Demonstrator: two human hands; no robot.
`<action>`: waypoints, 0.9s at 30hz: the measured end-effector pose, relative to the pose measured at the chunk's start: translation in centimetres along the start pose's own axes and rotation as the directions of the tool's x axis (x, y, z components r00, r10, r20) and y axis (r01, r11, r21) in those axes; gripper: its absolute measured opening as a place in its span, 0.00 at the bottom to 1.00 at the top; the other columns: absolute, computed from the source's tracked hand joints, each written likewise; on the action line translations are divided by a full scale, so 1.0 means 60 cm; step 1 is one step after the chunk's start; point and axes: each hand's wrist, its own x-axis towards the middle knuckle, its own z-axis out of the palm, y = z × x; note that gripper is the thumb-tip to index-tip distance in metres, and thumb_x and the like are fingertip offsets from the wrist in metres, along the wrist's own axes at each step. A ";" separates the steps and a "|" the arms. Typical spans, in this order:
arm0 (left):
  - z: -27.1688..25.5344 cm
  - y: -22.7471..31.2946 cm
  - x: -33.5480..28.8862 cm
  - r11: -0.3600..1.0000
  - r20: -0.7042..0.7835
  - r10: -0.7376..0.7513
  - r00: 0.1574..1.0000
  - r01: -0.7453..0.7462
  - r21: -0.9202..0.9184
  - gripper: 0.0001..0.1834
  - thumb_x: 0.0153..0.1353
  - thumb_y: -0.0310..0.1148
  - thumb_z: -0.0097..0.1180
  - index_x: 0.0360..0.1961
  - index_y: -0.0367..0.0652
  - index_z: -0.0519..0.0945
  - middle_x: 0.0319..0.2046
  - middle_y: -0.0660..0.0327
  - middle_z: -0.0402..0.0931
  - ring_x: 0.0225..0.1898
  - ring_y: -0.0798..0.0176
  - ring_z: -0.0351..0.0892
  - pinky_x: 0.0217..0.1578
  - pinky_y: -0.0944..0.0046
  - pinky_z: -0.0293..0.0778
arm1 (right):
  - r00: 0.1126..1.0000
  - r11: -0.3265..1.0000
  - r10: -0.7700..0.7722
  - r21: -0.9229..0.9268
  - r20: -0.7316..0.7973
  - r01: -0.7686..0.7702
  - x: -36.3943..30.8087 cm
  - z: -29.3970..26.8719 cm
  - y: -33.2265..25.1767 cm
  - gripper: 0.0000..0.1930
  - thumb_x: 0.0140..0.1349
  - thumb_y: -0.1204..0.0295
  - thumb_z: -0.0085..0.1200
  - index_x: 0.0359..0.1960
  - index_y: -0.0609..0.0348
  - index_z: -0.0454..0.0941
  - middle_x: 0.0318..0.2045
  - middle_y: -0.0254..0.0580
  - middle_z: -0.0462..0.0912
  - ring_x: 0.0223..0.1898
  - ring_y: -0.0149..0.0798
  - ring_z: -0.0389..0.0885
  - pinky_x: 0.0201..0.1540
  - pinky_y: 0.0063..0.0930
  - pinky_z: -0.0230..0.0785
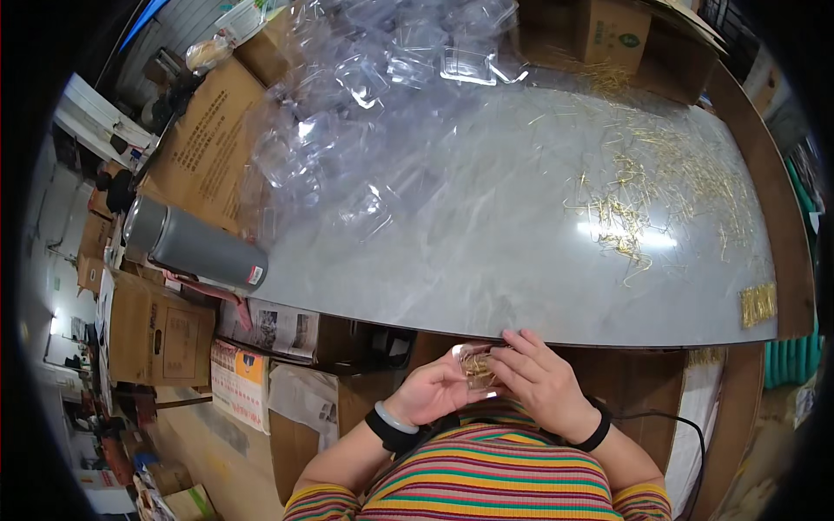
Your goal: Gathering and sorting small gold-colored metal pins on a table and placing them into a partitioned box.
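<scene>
Just off the table's near edge, in front of my striped top, I hold a small clear plastic box (476,368) with thin gold-coloured wire pieces showing inside. My left hand (432,391) is closed on its left side. My right hand (546,385) comes over from the right, its fingers on the box's right side and the thumb hidden. Loose gold wire hooks (621,213) lie scattered on the right part of the table. A tidy bundle of gold wire pieces (758,306) sits at the near right corner.
Many clear plastic boxes (365,78) pile up at the far left of the grey table (417,269). A grey bottle (204,243) lies at the left edge. Cardboard (782,174) walls the right side; an open carton (617,43) stands at the back. Boxes (161,330) crowd the lower left.
</scene>
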 end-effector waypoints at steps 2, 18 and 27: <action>0.013 -0.002 -0.011 0.997 -0.025 -0.045 0.999 0.047 0.053 0.32 0.71 0.25 0.50 0.73 0.42 0.54 0.67 0.51 0.62 0.70 0.51 0.64 0.72 0.50 0.59 | 0.999 1.000 -0.024 0.020 0.024 0.024 -0.005 -0.004 -0.003 0.18 0.56 0.76 0.59 0.49 0.59 0.81 0.54 0.44 0.81 0.62 0.51 0.76 0.68 0.49 0.67; 0.130 0.063 0.082 -0.412 0.272 0.497 0.824 -0.052 0.910 0.34 0.65 0.32 0.63 0.68 0.31 0.63 0.61 0.45 0.69 0.62 0.47 0.71 0.62 0.55 0.70 | 0.911 0.975 0.204 0.158 -0.359 -0.156 0.048 -0.034 0.042 0.15 0.54 0.87 0.58 0.43 0.62 0.81 0.46 0.46 0.84 0.54 0.55 0.80 0.60 0.46 0.72; 0.106 0.031 0.105 -0.673 0.481 0.360 0.799 -0.135 0.728 0.33 0.63 0.35 0.61 0.66 0.32 0.66 0.65 0.45 0.63 0.70 0.39 0.61 0.65 0.47 0.64 | 0.864 0.863 0.409 0.431 -0.294 -0.262 0.024 -0.062 0.048 0.30 0.55 0.84 0.57 0.62 0.62 0.71 0.64 0.54 0.71 0.65 0.55 0.70 0.67 0.41 0.64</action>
